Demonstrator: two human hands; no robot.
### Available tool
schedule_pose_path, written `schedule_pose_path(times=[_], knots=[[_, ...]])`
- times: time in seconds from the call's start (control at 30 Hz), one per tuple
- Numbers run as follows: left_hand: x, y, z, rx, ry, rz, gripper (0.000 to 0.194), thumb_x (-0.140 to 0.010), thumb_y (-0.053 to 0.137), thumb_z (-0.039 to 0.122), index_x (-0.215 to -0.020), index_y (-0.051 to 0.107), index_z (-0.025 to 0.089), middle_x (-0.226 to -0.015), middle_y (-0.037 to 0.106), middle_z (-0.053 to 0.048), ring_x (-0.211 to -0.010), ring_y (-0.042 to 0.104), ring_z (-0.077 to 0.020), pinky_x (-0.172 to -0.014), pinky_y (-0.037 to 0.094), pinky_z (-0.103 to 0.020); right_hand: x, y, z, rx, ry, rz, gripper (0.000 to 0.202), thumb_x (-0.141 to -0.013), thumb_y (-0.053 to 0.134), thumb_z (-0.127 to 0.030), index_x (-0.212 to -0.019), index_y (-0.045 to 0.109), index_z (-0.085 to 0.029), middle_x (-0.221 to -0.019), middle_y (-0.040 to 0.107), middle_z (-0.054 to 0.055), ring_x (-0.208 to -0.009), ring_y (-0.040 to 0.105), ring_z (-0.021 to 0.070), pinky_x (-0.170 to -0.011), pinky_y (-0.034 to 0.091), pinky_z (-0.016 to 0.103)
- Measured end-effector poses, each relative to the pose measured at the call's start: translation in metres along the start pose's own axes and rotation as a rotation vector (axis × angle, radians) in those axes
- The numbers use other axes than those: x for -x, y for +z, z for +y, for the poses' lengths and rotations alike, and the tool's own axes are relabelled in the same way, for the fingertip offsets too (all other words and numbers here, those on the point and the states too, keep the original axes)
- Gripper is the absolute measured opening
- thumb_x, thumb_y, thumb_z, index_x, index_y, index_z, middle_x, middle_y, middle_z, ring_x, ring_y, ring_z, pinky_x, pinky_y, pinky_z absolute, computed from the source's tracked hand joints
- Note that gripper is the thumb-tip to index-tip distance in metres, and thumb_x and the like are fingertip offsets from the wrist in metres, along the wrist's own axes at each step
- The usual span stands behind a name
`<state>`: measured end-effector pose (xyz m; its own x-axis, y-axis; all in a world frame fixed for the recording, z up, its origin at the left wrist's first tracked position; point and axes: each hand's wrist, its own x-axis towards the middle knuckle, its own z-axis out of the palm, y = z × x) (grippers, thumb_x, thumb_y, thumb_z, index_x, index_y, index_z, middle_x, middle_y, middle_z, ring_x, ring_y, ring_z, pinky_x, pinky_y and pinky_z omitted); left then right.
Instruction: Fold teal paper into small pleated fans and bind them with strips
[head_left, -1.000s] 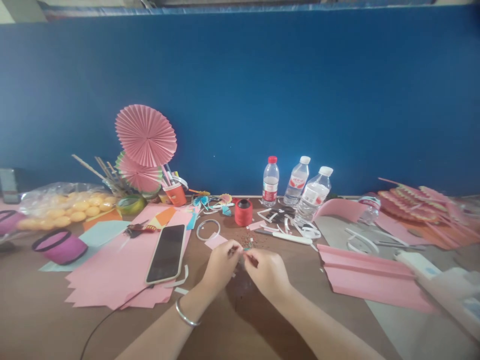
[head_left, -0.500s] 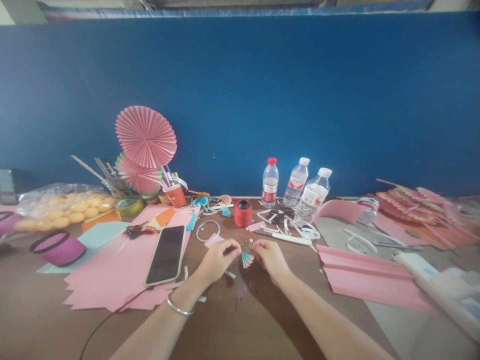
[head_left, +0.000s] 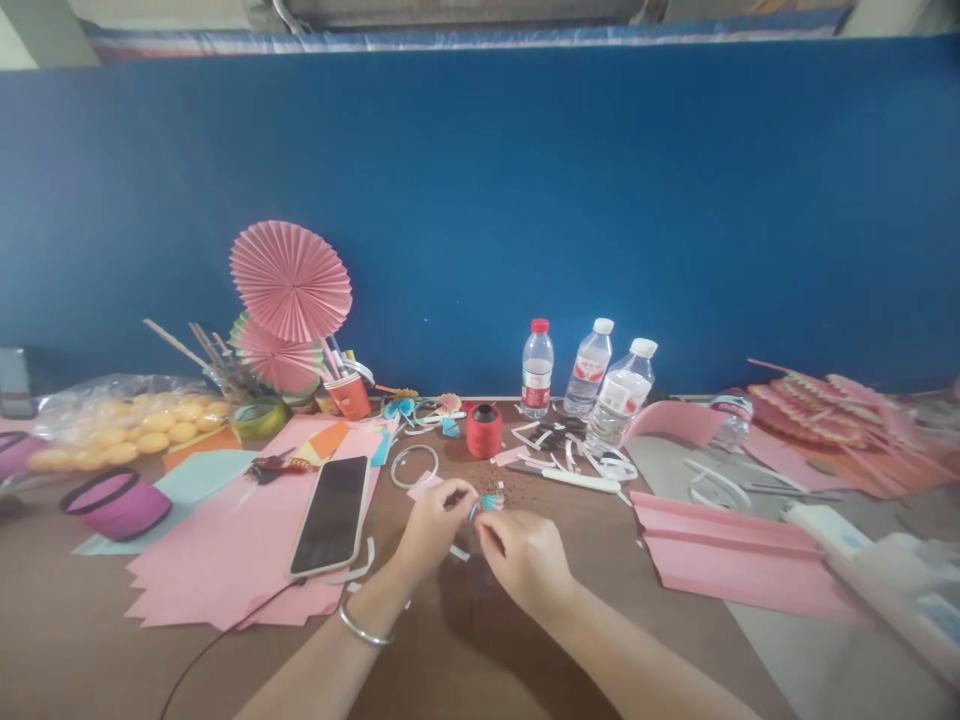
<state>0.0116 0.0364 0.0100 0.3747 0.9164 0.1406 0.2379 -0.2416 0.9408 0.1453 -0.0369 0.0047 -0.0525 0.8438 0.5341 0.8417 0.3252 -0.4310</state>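
Observation:
A small pleated paper piece [head_left: 491, 502], blue and pink, shows between and just beyond my fingertips. My left hand [head_left: 444, 515], with a silver bangle at the wrist, is closed in a pinch at the piece's left end. My right hand [head_left: 529, 560] is pinched too, its fingertips just below the piece; what they grip is hidden. Dark crumbs [head_left: 517, 488] lie on the brown table behind the piece. A red thread spool [head_left: 484, 432] stands beyond my hands, and a clear ring [head_left: 415, 466] lies to the left.
A phone [head_left: 330, 515] lies on pink sheets [head_left: 202, 560] at the left. Behind them, pink paper fans [head_left: 291, 280] stand by an orange cup [head_left: 349, 396]. Bottles [head_left: 538, 370] stand at the back, near white strips and a white-handled knife [head_left: 581, 480]. Folded pink paper [head_left: 735, 555] lies right.
My right hand has moved down and left, turning its back upward, and is closer to my left hand. The pleated piece has shifted slightly up and tilted sideways.

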Motion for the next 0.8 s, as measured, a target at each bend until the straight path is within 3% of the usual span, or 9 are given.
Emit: schedule_pose_path(times=[0.07,0.17,0.3,0.43,0.63,0.8], knots=[[-0.003,0.000,-0.002,0.109,-0.056,0.029,0.020,-0.075,0.053,0.035,-0.065,0.056,0.018,-0.057,0.052,0.002,-0.050,0.041,-0.0106,-0.051,0.031,-0.022,0.001,0.005,0.003,-0.065,0.034,0.005,0.022,-0.080,0.044,-0.018,-0.071,0.065,-0.019,-0.060,0.063,0.002,-0.056,0.054,0.0122,-0.057,0.031,0.021],[-0.005,0.000,-0.004,0.265,-0.126,0.044,0.027,-0.074,0.053,0.043,-0.066,0.052,0.018,-0.049,0.042,0.006,-0.041,0.030,-0.0068,-0.043,0.024,-0.019,-0.003,0.008,0.009,-0.274,0.224,-0.035,0.022,-0.079,0.047,-0.024,-0.071,0.066,-0.018,-0.057,0.061,0.001,-0.052,0.050,0.0114,-0.055,0.032,0.021],[-0.001,0.000,-0.001,0.386,-0.169,-0.024,0.030,-0.070,0.060,0.045,-0.066,0.052,0.016,-0.053,0.044,0.005,-0.044,0.035,-0.0062,-0.042,0.024,-0.017,-0.013,0.012,0.020,-0.621,0.490,-0.124,0.020,-0.072,0.053,-0.027,-0.065,0.067,-0.015,-0.053,0.058,-0.001,-0.050,0.047,0.0117,-0.050,0.033,0.021],[-0.001,-0.001,0.000,0.416,-0.163,-0.064,0.029,-0.066,0.066,0.041,-0.069,0.054,0.015,-0.055,0.046,0.005,-0.044,0.034,-0.0048,-0.042,0.022,-0.017,-0.020,0.013,0.029,-0.735,0.503,-0.164,0.015,-0.068,0.053,-0.021,-0.061,0.065,-0.014,-0.053,0.056,-0.002,-0.051,0.047,0.0112,-0.051,0.035,0.020],[-0.005,0.000,-0.006,0.413,-0.168,0.005,0.028,-0.071,0.060,0.043,-0.069,0.049,0.017,-0.049,0.039,0.008,-0.040,0.027,-0.0046,-0.039,0.016,-0.016,-0.018,0.009,0.024,-0.860,0.523,-0.140,0.010,-0.064,0.060,-0.023,-0.060,0.064,-0.015,-0.055,0.056,-0.003,-0.054,0.046,0.0105,-0.054,0.034,0.021],[-0.004,0.005,-0.010,0.366,-0.154,0.025,0.029,-0.073,0.056,0.045,-0.069,0.047,0.018,-0.048,0.038,0.009,-0.037,0.025,-0.0044,-0.037,0.016,-0.016,-0.013,0.019,0.012,-1.053,0.684,-0.181,0.020,-0.068,0.059,-0.032,-0.069,0.062,-0.013,-0.045,0.047,-0.005,-0.037,0.031,0.0051,-0.037,0.021,0.019]])
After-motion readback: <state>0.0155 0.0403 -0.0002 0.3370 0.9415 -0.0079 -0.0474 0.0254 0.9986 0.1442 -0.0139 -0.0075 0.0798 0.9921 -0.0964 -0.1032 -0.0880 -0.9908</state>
